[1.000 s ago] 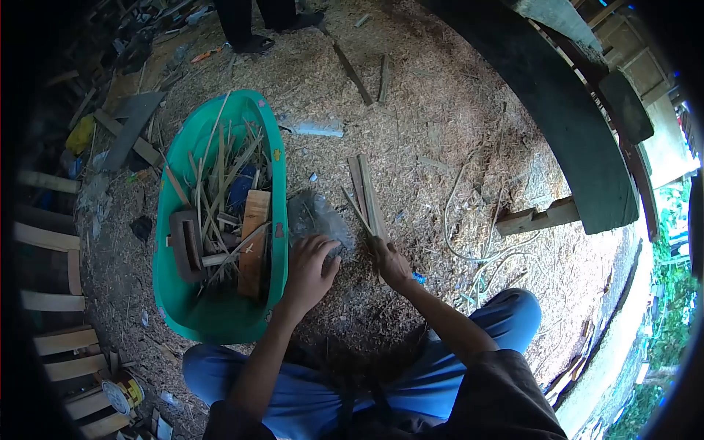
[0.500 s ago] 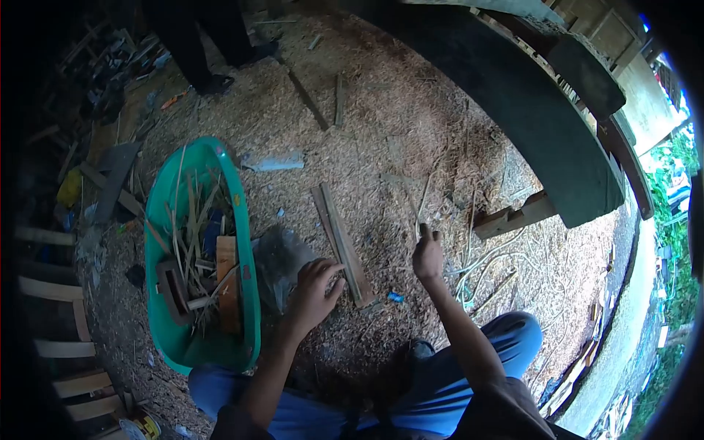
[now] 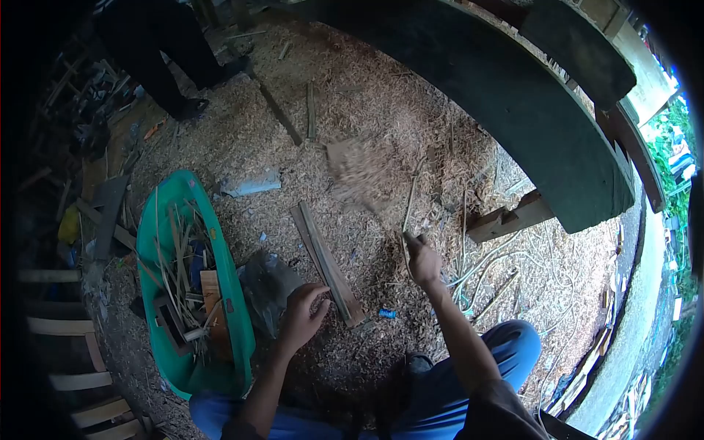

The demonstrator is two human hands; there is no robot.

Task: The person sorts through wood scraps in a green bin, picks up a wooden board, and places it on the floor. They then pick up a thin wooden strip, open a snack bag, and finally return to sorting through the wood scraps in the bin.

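Note:
My left hand (image 3: 302, 317) has its fingers apart and curved, holding nothing, beside the lower part of flat wooden strips (image 3: 327, 268) lying on the ground. My right hand (image 3: 425, 265) is closed, with a dark end showing above its fingers. A blurred brownish shape (image 3: 359, 172) stretches up and left from that hand; what it is cannot be made out. Between my hands, a small blue piece (image 3: 387, 313) lies on the shavings. A clear plastic bag (image 3: 268, 286) sits left of my left hand.
A green tub (image 3: 238, 312) with wood scraps stands at left. A person in dark trousers (image 3: 158, 59) stands at upper left. A large dark curved board (image 3: 513, 110) spans the upper right, above a notched wooden block (image 3: 512, 220). Thin pale strips lie at right.
The view has shifted slightly. The shape by my right hand has swung left and is now blurred. My left hand remains open beside the strips.

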